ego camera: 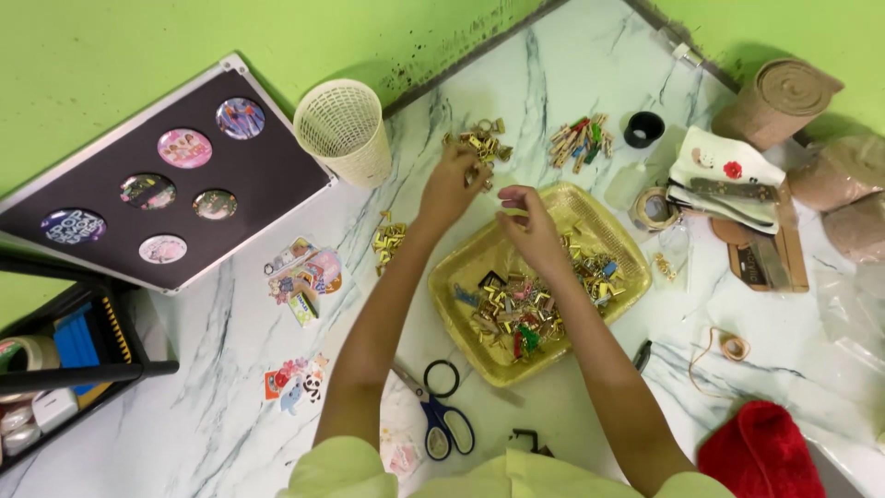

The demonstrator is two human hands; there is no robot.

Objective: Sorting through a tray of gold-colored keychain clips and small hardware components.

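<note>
My left hand point(452, 184) reaches to a small pile of gold clips point(482, 141) on the marble table, its fingers closed on one of them. My right hand point(527, 221) hovers over the far rim of a yellow tray point(461, 267), fingers pinched together near the left hand; what they pinch is too small to tell. The tray holds a heap of gold clips and small coloured pieces point(525, 309). Another little pile of gold clips point(388, 239) lies left of the tray.
A cream mesh basket point(344, 129) stands at the back. A black board with round badges point(157, 184) lies left. Wooden pegs point(580, 140), tape rolls point(653, 207), blue scissors point(442, 420), stickers point(302, 272), a red cloth point(761, 452) and burlap rolls point(784, 97) surround the tray.
</note>
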